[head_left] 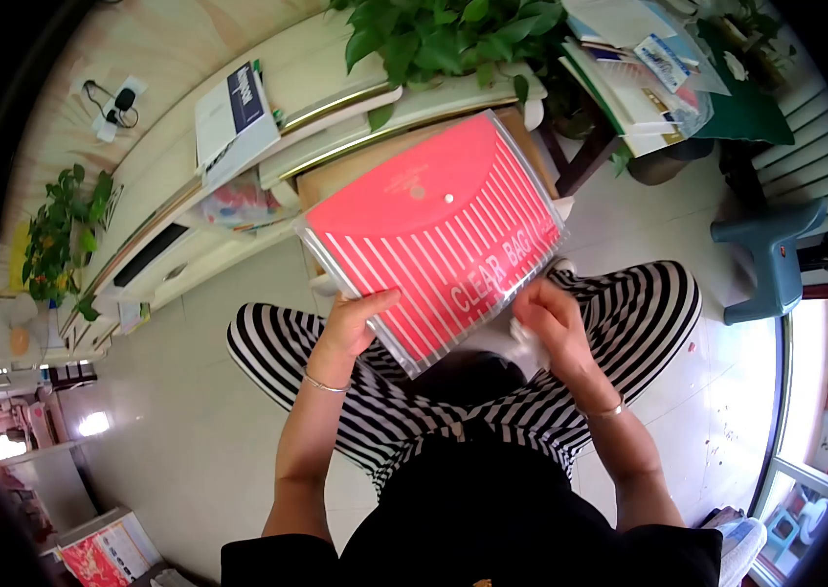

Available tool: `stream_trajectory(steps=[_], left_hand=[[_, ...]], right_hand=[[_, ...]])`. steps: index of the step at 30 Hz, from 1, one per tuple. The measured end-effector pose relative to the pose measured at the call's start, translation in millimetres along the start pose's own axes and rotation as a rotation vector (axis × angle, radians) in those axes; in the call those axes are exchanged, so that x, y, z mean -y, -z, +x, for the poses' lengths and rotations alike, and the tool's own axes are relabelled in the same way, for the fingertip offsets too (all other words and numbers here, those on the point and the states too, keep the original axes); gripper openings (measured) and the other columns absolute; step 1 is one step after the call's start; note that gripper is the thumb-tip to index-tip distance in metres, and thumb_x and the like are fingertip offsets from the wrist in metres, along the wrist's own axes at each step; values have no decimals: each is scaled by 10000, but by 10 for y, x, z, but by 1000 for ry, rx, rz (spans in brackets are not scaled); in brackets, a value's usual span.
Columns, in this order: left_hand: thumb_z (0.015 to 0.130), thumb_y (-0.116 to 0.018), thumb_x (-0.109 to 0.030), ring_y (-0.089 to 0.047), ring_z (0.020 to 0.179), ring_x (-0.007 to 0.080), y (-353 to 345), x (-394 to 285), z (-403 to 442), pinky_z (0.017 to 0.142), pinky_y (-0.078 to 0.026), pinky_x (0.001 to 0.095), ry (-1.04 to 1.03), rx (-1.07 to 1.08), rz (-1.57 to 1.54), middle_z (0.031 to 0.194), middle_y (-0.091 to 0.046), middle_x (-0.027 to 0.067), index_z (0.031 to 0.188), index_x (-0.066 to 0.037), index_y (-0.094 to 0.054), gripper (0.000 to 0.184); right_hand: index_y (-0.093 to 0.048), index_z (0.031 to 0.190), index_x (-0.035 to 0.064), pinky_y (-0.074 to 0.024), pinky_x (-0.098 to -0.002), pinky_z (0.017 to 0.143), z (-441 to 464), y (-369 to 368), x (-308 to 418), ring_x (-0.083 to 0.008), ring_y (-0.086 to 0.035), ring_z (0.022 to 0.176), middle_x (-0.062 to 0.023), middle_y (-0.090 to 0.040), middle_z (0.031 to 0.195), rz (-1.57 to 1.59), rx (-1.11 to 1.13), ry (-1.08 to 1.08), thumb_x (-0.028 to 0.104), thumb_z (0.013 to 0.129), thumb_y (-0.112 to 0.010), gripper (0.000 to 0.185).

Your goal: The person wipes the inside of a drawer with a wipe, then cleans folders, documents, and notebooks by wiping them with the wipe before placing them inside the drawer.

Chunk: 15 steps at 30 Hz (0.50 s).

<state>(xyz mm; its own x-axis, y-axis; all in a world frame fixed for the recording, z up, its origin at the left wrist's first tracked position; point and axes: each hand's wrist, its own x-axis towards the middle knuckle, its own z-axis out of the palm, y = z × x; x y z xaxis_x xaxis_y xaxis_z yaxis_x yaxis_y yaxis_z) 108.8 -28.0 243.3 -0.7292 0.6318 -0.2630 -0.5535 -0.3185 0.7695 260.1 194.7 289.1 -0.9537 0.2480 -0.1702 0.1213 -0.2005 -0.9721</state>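
Black shirt (472, 519) sits below hands (350, 321) (555, 321) gripping pink folder (424, 210) and white wad (525, 342).

Red folder (424, 235) — in left hand (351, 323)

Bright daylight from right; glare on floor (693, 421); fisheye-warped, black edges.

1. The left hand (353, 321) is clamped in a grip, its thumb laid on top and pointing inward, the fingers hidden underneath.
2. The right hand (556, 328) is curled, its fingers bent in a pinch; the fingertips are blurred.
3. The left forearm (308, 440) reaches almost straight forward.
4. The right forearm (626, 440) slants forward and inward.
5. Both legs (644, 318) are bent, knees spread wide apart.
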Motion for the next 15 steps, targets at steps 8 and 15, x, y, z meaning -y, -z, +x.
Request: stream_trajectory(steps=[8, 15], left_hand=[[720, -634, 83, -590, 951, 179, 141, 299, -392, 822, -483, 316, -19, -57, -33, 1047, -607, 65, 1109, -44, -557, 416], [697, -655, 61, -629, 893, 192, 287, 189, -676, 786, -513, 336, -38, -66, -35, 982, -638, 91, 1091, -33, -571, 414]], right_hand=[[-576, 809, 60, -484, -318, 545, 1210, -1358, -162, -236, -559, 600, -61, -554, 758, -901, 38, 1104, 145, 755, -627, 113], [-564, 845, 74, -491, -357, 604, 1752, -738, 75, -278, -594, 706, -89, -583, 807, -1202, -46, 891, 167, 806, -588, 103]])
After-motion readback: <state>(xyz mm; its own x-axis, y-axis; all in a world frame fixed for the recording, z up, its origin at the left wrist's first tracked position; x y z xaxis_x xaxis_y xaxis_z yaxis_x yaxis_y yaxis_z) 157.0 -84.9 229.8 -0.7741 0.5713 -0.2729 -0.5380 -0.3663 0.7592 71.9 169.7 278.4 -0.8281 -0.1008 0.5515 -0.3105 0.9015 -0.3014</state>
